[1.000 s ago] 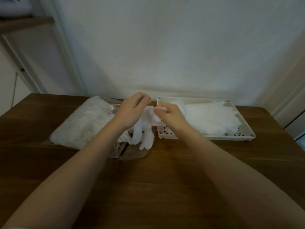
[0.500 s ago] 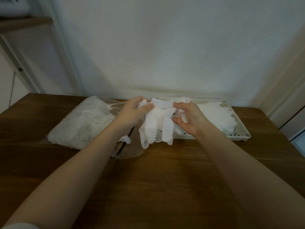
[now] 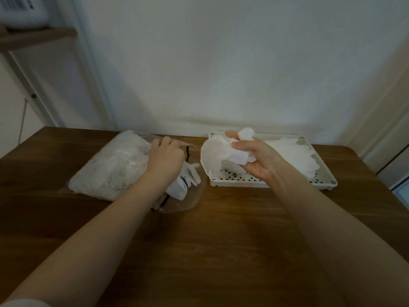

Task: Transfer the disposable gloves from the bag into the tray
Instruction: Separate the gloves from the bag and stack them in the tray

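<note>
Brown wooden counter [image 3: 221, 251]: our right hand [image 3: 257, 160] grips a crumpled white disposable glove [image 3: 221, 152] above the perforated cream plastic tray [image 3: 323, 173], left hand [image 3: 166, 157] curled at the clear plastic bag [image 3: 110, 167], grip unclear; we should lay it flat.

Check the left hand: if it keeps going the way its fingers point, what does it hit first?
The left hand points away and left, into the open mouth of the bag. It would probably meet the packed gloves inside first, though depth is hard to judge.
</note>
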The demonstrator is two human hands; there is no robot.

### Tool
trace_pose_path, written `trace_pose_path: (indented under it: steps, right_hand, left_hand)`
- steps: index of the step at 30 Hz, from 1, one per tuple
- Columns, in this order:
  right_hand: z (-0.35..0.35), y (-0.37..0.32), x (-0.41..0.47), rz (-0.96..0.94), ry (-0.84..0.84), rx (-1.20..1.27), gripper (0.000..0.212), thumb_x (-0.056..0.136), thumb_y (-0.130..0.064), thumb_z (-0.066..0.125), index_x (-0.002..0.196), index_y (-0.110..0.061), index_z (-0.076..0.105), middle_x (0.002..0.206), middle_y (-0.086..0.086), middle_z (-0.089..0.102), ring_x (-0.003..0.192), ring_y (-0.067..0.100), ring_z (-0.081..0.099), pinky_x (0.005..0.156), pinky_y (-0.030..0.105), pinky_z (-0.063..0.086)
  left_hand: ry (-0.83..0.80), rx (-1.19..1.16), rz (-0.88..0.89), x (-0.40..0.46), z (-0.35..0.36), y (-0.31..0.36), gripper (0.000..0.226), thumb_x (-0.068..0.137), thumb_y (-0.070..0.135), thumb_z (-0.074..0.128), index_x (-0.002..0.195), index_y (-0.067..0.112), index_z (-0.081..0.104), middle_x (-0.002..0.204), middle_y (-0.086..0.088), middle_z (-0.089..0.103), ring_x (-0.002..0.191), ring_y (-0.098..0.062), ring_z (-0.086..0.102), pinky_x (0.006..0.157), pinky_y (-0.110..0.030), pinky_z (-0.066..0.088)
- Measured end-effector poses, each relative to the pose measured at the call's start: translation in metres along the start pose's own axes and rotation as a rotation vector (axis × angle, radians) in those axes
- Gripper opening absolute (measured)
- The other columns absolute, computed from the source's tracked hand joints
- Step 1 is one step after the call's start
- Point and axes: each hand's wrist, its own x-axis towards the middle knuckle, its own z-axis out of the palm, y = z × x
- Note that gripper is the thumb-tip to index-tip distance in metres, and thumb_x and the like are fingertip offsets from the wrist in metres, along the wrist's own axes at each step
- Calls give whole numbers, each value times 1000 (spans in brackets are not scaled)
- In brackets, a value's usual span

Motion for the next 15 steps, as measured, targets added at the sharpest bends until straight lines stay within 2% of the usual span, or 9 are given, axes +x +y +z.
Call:
trace_pose_path:
  steps: [2,3,5,7,8,9,11,13,15]
  right_hand:
    - [-3,-1,-2,-27,-20,-48,26,87,9,42,92,-8,62,92,10,59,77,20,60,55,24,54]
    - [-3,-2,-4,-34,-37,-75,25,84,6,44,92,-10,62,91,9,58,76,20,58,54,25,52]
    - [-5,-4,-7,-51,-59,-119,25,72,0,52,90,-13,64,89,7,57,74,20,59,57,27,52]
    - [-7,-4,-9,-81,-66,-125,26,67,-4,54,87,-14,67,86,5,57,72,18,62,59,26,53]
    - [-7,-5,-10,-102,-68,-118,23,68,-4,55,85,-15,67,84,5,59,71,18,62,59,26,53]
    - [-8,-6,-10,-126,-75,-103,20,71,-4,55,83,-15,67,81,5,61,69,17,63,59,25,53]
    - [-10,-7,-11,-167,-114,-52,17,71,-6,56,79,-16,67,72,4,65,65,17,64,57,24,53]
    - [-13,-10,-14,-193,-201,11,14,62,-10,71,73,-18,70,70,3,64,65,17,63,58,26,52]
    - [-20,-11,-15,-197,-268,50,27,47,-16,83,69,-20,68,75,4,57,72,20,57,65,30,49]
  left_hand:
    - [-85,-46,-85,-3,-1,4,29,91,19,48,117,17,60,137,-7,38,126,-29,28,103,-40,24]
    - [-52,-137,-103,-4,-3,6,31,92,22,46,120,17,58,138,-7,36,127,-29,26,104,-41,23]
    - [189,-373,-97,-7,-8,11,31,92,23,43,118,16,58,134,-5,39,127,-25,28,105,-38,23]
    - [355,-807,-73,-10,-22,20,30,96,21,38,117,14,58,126,-1,46,124,-20,35,102,-34,29]
    - [282,-1077,-59,-10,-30,27,32,99,28,35,119,15,57,122,3,49,121,-18,41,98,-31,34]
    - [121,-1336,-35,-10,-37,33,40,99,42,32,122,18,56,121,5,53,118,-16,46,94,-29,37]
    - [-171,-1517,44,-8,-42,42,57,86,67,38,123,26,55,122,8,59,114,-13,53,94,-31,40]
    - [-241,-1560,102,-8,-39,48,49,77,62,60,110,27,62,114,7,63,107,-14,58,90,-32,44]
    - [-276,-1668,99,-8,-38,51,39,77,48,67,100,17,64,103,1,65,95,-16,60,84,-31,45]
